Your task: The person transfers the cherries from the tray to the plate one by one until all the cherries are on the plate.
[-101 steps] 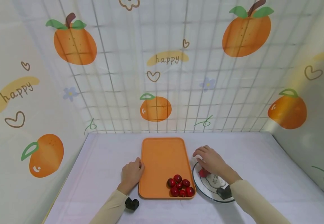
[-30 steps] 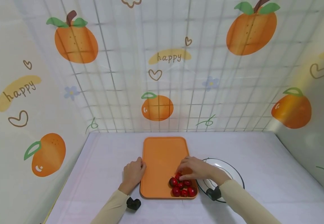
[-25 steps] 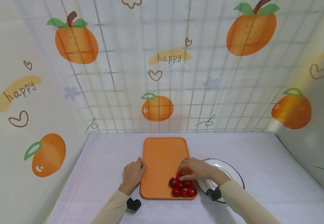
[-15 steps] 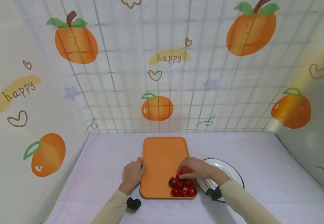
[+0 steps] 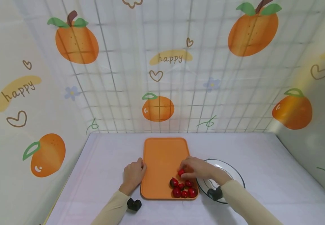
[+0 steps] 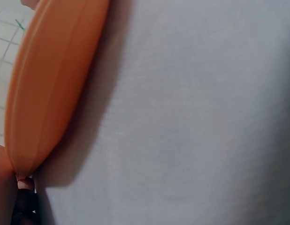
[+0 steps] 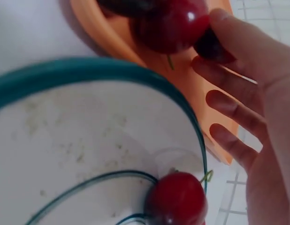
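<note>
The right hand [image 5: 197,168] had a small red cherry [image 5: 181,172] pinched between thumb and finger, its other fingers trailing slightly apart. That cherry was over the near right part of an orange tray [image 5: 164,156], though from where I stood I couldn't tell whether it touched the tray's floor. Just on the near side of it, six more cherries [image 5: 176,192] sat bunched in the tray's near right corner, some shiny and full, others smaller or partly tucked behind their neighbours.

Over on the left, the left hand [image 5: 133,172] had its fingers curled at the tray's left edge, gripping it.

Just to the right of the tray lay a round white plate [image 5: 236,173] with a dark blue-green rim, the right wrist crossing above it. Another cherry [image 7: 177,199], its thin green stem sticking out, rested on the plate, close to the rim.

Everything stood on a pale surface [image 5: 263,162]. Both arms wore cream sleeves [image 5: 248,201], and at the far side hung a whitish curtain [image 5: 179,87] printed with oranges, hearts and the word "happy".
</note>
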A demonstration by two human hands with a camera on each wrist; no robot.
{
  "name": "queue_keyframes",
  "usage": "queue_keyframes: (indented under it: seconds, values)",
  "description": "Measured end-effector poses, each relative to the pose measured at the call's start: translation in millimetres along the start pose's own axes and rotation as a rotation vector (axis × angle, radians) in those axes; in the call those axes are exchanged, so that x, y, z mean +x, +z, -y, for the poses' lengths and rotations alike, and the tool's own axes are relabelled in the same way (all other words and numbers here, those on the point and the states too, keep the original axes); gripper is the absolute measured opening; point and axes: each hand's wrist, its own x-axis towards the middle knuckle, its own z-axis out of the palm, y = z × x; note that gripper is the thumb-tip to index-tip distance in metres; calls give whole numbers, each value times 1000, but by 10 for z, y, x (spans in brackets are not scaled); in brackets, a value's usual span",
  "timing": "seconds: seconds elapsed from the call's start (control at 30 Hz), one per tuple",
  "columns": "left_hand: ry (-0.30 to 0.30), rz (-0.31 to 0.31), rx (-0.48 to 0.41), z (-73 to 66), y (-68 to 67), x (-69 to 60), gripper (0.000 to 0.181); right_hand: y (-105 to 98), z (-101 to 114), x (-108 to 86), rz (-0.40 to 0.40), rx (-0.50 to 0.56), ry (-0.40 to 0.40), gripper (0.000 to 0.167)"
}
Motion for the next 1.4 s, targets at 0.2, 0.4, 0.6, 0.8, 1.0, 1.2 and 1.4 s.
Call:
queue_keyframes:
  seconds: [0.2, 0.4, 0.6, 0.8, 1.0, 1.2, 1.4]
  values:
    - [16, -19, 1, -12, -11, 19, 30, -45, -41, -15, -47, -15, 37, 29]
    - [22, -17, -2, -27, -24, 24, 30, -144, -110, -57, -128, -29, 99, 31]
    - [1, 8, -5, -36, -34, 30, 30, -269, -181, -166, -206, -56, 99, 39]
    - [-5, -1, 5, -28, -36, 24, 31, -306, -244, -257, -239, -42, 146, 40]
    - [-12, 11, 9, -15, -10, 13, 31, -318, -332, -352, -277, -38, 219, 37]
    - [-3, -2, 14, -11, 17, -26, 31, -312, -422, -444, -314, -96, 246, 39]
    - [-20, 21, 7, -22, 7, -21, 31, -301, -478, -535, -370, -153, 224, 36]
